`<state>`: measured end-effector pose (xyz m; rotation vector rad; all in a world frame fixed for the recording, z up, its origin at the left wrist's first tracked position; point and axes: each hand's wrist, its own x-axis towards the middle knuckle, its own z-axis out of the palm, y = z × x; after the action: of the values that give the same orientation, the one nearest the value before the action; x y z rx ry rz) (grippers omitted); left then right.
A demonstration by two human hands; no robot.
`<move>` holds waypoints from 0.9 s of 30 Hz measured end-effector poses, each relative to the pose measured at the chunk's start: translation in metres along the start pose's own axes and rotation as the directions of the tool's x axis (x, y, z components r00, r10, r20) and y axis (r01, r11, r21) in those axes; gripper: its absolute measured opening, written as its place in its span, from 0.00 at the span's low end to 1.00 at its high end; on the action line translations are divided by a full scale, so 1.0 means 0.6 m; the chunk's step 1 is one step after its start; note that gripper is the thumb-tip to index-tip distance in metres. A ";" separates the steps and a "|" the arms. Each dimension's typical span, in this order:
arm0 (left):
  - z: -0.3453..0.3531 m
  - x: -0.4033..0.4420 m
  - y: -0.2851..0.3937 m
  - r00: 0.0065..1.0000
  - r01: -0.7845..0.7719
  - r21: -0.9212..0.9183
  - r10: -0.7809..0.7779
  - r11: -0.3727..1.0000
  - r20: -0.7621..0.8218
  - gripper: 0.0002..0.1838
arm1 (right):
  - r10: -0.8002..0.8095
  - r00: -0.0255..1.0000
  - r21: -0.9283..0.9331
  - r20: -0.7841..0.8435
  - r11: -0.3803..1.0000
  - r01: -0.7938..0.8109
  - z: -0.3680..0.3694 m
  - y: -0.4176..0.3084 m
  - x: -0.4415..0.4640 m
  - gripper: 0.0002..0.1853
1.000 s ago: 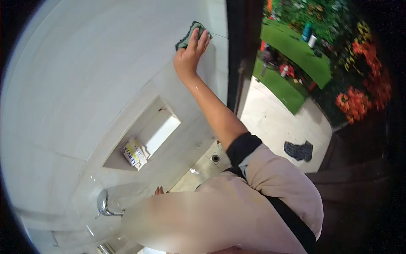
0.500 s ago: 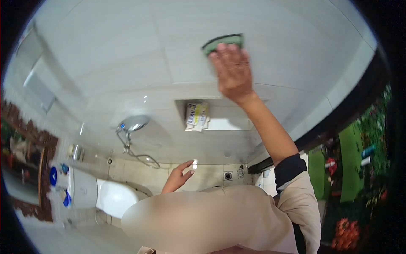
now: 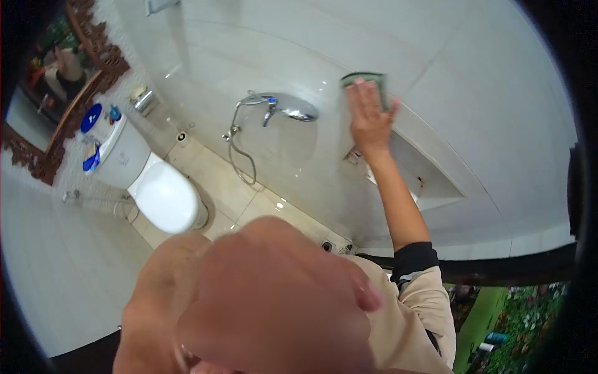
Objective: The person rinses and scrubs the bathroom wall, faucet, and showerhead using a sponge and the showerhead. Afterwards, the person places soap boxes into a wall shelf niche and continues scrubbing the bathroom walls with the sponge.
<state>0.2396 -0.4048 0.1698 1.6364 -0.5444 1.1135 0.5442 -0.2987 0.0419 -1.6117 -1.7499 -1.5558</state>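
My right hand (image 3: 372,124) is up against the light tiled wall, its fingers spread over a green scrubbing pad (image 3: 372,78) with a dark edge and pressing it flat to the tiles. Just below this hand, my forearm crosses in front of the recessed wall niche (image 3: 436,187). My left hand (image 3: 280,262) is raised very near the camera, large and smeared, with one fingertip pointing right. The shape of its fingers and anything in them cannot be made out.
A chrome shower mixer (image 3: 269,101) with a hose is on the wall left of my right hand. A white toilet (image 3: 165,196) stands at the left, beneath a carved mirror frame (image 3: 112,50). A floor drain (image 3: 327,247) lies below the wall. Plants (image 3: 529,324) show at the lower right.
The view has swung left toward the toilet. My right hand and the pad are now near the niche's upper left edge. My left hand has come up from low down to close before the camera.
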 end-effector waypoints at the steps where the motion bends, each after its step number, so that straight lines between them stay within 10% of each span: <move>1: -0.008 -0.003 0.008 1.000 -0.002 0.023 0.002 1.000 -0.007 0.30 | 0.124 0.991 -0.003 -0.047 0.992 -0.124 -0.013 0.010 0.027 0.21; 5: -0.049 -0.013 0.031 0.999 0.007 0.084 -0.004 0.996 -0.038 0.30 | 0.496 0.852 0.074 -0.168 0.868 -0.490 -0.021 -0.002 0.086 0.22; 9: -0.089 -0.021 0.048 0.999 0.004 0.123 0.002 0.992 -0.048 0.30 | 0.181 0.983 -0.119 -0.041 0.976 -0.185 0.032 -0.083 -0.009 0.20; 18: -0.173 -0.045 0.064 0.998 0.016 0.151 -0.006 0.988 -0.064 0.31 | 0.050 0.973 -0.042 0.227 0.998 -0.042 0.124 -0.235 -0.194 0.21; 27: -0.270 -0.072 0.087 0.996 0.020 0.212 -0.001 0.977 -0.087 0.32 | -0.358 0.755 0.047 0.549 0.916 0.399 0.236 -0.379 -0.095 0.25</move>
<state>0.1134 -0.2826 0.1635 1.7624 -0.3696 1.2634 0.4313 -0.1627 -0.1675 -1.9762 -2.4844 -1.4041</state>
